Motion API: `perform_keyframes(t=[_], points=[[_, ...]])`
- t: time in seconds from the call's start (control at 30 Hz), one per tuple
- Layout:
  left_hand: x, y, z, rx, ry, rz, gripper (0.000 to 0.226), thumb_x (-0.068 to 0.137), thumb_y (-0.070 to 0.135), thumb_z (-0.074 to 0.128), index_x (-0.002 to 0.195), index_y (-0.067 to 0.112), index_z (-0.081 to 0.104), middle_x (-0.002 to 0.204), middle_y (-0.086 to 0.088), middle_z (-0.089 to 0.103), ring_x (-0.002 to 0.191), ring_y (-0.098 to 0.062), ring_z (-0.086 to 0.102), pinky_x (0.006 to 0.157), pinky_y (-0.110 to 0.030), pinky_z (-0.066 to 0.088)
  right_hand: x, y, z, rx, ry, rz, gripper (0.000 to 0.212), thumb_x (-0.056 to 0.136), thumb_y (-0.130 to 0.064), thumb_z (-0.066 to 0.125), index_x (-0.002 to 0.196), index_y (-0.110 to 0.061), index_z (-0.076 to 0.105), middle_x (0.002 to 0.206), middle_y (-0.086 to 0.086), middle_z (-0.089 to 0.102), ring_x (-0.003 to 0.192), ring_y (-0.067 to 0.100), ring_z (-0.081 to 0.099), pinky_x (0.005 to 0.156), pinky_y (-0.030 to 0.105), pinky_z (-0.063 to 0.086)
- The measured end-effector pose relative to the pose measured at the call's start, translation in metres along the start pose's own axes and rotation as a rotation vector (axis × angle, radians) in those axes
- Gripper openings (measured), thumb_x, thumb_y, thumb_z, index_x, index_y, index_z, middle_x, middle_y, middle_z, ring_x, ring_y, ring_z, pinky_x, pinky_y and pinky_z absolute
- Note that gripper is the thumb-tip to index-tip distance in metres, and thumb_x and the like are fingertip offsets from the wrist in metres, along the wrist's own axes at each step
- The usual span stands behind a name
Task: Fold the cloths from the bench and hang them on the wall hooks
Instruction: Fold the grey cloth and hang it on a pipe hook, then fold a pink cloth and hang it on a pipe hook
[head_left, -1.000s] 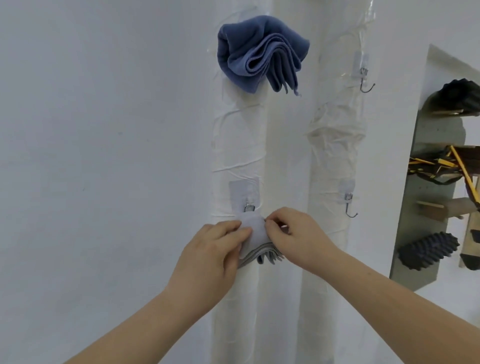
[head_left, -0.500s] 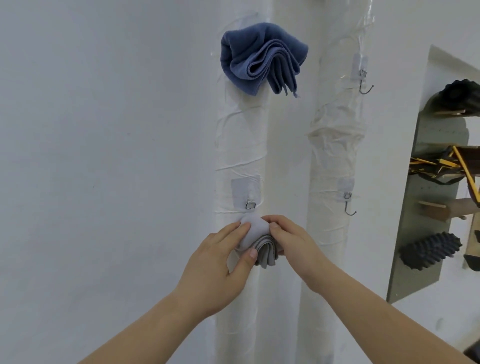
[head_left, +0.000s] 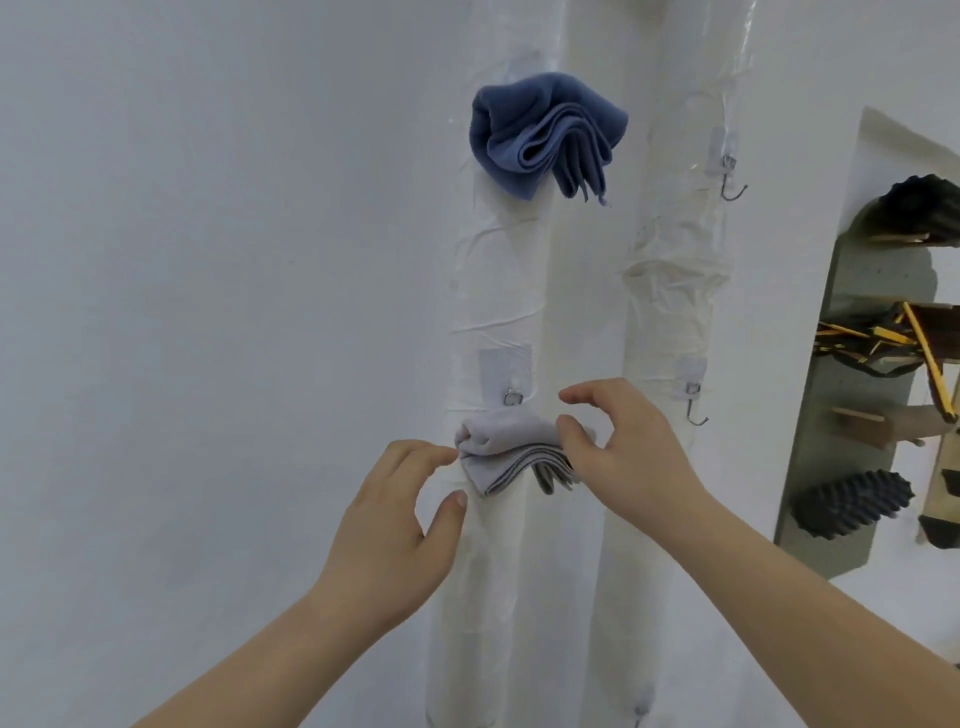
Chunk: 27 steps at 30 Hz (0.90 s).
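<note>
A folded grey cloth (head_left: 506, 452) hangs on the lower hook (head_left: 513, 397) of the left white pipe. My left hand (head_left: 400, 514) is just left of it, fingers spread, fingertips barely at its edge. On the cloth's right side is my right hand (head_left: 628, 447), also with its fingers apart; its thumb touches the cloth. Higher on the same pipe hangs a folded blue cloth (head_left: 540, 132). Neither hand grips anything.
The right pipe carries two bare metal hooks, an upper hook (head_left: 731, 179) and a lower hook (head_left: 695, 408). At the far right a wall opening shows a grey panel (head_left: 831, 452) with black ridged objects (head_left: 852, 501) and yellow-black items (head_left: 883, 338).
Both hands pinched the grey cloth at the hook before; now the fingers have let go and spread, and the cloth stays hanging by itself.
</note>
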<state>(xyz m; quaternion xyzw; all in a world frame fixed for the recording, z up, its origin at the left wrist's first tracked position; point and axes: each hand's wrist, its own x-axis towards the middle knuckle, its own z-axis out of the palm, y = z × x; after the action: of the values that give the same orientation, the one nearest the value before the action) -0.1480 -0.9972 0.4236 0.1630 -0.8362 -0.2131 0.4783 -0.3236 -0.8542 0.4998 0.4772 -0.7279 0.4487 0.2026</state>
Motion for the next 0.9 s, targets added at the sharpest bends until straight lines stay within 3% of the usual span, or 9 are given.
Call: perform_keyframes(t=[0.1, 0.17, 0.3, 0.43, 0.5, 0.6, 0.73, 0.83, 0.9], points=[[-0.035, -0.002, 0.007, -0.141, -0.029, -0.130, 0.023, 0.094, 0.024, 0.067, 0.113, 0.036, 0.062, 0.109, 0.023, 0.062, 0.106, 0.004, 0.060, 0.087, -0.019, 0.051, -0.036, -0.003, 0.004, -0.005, 0.037, -0.028, 0.011, 0.092, -0.023, 0.067, 0.101, -0.025, 0.072, 0.105, -0.013, 0.060, 0.099, 0.002, 0.058, 0.085, 0.020, 0.045], [-0.064, -0.004, 0.016, -0.242, -0.118, -0.221, 0.023, 0.094, 0.021, 0.067, 0.110, 0.036, 0.064, 0.100, 0.018, 0.067, 0.097, -0.001, 0.065, 0.081, -0.018, 0.053, -0.070, 0.000, 0.008, -0.018, -0.029, 0.026, 0.006, 0.092, -0.028, 0.066, 0.094, -0.031, 0.071, 0.099, -0.016, 0.059, 0.092, 0.003, 0.060, 0.081, 0.021, 0.048], [-0.140, -0.010, 0.032, -0.349, -0.376, -0.357, 0.024, 0.095, 0.015, 0.065, 0.108, 0.035, 0.065, 0.093, 0.014, 0.070, 0.072, -0.006, 0.063, 0.065, -0.014, 0.050, -0.166, 0.011, 0.017, -0.010, -0.241, 0.299, 0.009, 0.093, -0.036, 0.063, 0.086, -0.035, 0.068, 0.096, -0.016, 0.064, 0.086, 0.005, 0.063, 0.077, 0.025, 0.052], [-0.233, -0.022, 0.037, -0.407, -0.674, -0.465, 0.025, 0.094, 0.017, 0.067, 0.106, 0.039, 0.067, 0.093, 0.010, 0.072, 0.077, -0.017, 0.068, 0.072, -0.026, 0.056, -0.287, 0.008, 0.013, -0.016, -0.456, 0.601, 0.004, 0.094, -0.043, 0.064, 0.095, -0.041, 0.067, 0.112, -0.022, 0.062, 0.095, -0.006, 0.061, 0.075, 0.007, 0.044], [-0.278, -0.027, 0.034, -0.416, -0.829, -0.489, 0.024, 0.094, 0.021, 0.067, 0.107, 0.041, 0.067, 0.095, 0.007, 0.072, 0.079, -0.017, 0.067, 0.073, -0.023, 0.056, -0.348, 0.000, 0.006, -0.071, -0.486, 0.726, 0.009, 0.096, -0.043, 0.063, 0.102, -0.039, 0.068, 0.116, -0.023, 0.060, 0.099, -0.007, 0.061, 0.075, 0.006, 0.044], [-0.342, -0.021, 0.026, -0.431, -1.000, -0.507, 0.026, 0.095, 0.017, 0.066, 0.105, 0.041, 0.066, 0.096, 0.009, 0.071, 0.080, -0.019, 0.067, 0.071, -0.021, 0.058, -0.436, -0.030, -0.011, -0.119, -0.448, 0.948, 0.017, 0.097, -0.045, 0.061, 0.110, -0.038, 0.067, 0.117, -0.022, 0.060, 0.098, -0.005, 0.061, 0.077, 0.011, 0.045], [-0.430, 0.009, 0.008, -0.451, -1.218, -0.445, 0.028, 0.094, 0.018, 0.067, 0.107, 0.042, 0.066, 0.097, 0.008, 0.071, 0.086, -0.016, 0.071, 0.085, -0.036, 0.059, -0.542, -0.092, -0.046, -0.108, -0.328, 1.233, 0.022, 0.098, -0.042, 0.060, 0.116, -0.032, 0.068, 0.117, -0.018, 0.064, 0.092, -0.002, 0.064, 0.067, 0.015, 0.053], [-0.489, 0.042, -0.006, -0.497, -1.360, -0.371, 0.029, 0.094, 0.018, 0.067, 0.106, 0.044, 0.065, 0.094, 0.016, 0.070, 0.082, -0.014, 0.071, 0.083, -0.036, 0.060, -0.612, -0.141, -0.076, -0.040, -0.163, 1.373, 0.019, 0.098, -0.035, 0.060, 0.111, -0.026, 0.070, 0.098, -0.008, 0.075, 0.076, 0.008, 0.074, 0.070, 0.029, 0.064], [-0.528, 0.066, -0.012, -0.507, -1.435, -0.355, 0.029, 0.092, 0.019, 0.068, 0.103, 0.046, 0.067, 0.093, 0.013, 0.071, 0.080, -0.019, 0.070, 0.082, -0.039, 0.061, -0.660, -0.166, -0.099, -0.074, -0.079, 1.393, 0.016, 0.099, -0.026, 0.059, 0.102, -0.017, 0.072, 0.084, -0.009, 0.077, 0.067, 0.002, 0.069, 0.071, 0.019, 0.056]])
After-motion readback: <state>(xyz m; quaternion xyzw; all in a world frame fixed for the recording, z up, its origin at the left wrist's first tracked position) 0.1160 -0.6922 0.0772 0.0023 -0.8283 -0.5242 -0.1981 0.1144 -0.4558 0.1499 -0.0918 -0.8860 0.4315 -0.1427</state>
